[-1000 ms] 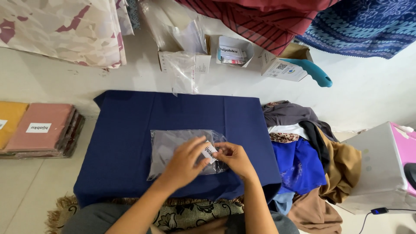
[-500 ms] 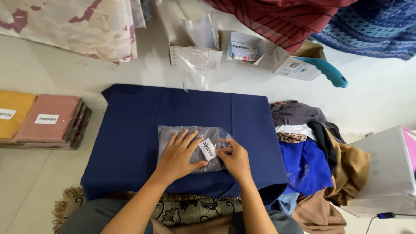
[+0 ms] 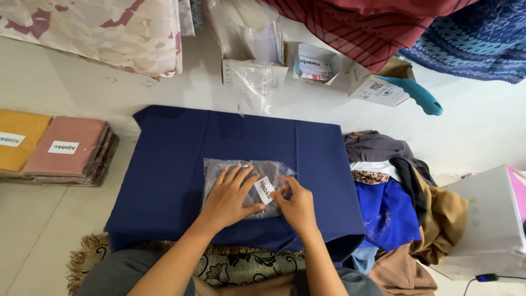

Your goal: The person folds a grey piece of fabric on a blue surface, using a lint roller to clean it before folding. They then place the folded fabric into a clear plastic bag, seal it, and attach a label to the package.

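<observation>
A clear plastic bag holding a folded grey cloth (image 3: 219, 170) lies flat on a navy blue cloth (image 3: 170, 164) spread over the floor. My left hand (image 3: 230, 197) rests flat on the bag, fingers spread, pressing it down. My right hand (image 3: 296, 205) touches the bag's right part beside a small white label (image 3: 264, 189) stuck on the plastic, with thumb and fingers at the label's edge.
Stacks of bagged pink and yellow cloths (image 3: 60, 151) lie at the left. A heap of loose clothes (image 3: 394, 197) lies at the right, beside a white box (image 3: 487, 219). Small cartons with plastic bags (image 3: 257, 71) and a teal tool (image 3: 416, 93) stand beyond the cloth.
Both hands have settled lower onto the bag; the left hand went from lifting near the label to lying flat, and the label now sits stuck on the bag.
</observation>
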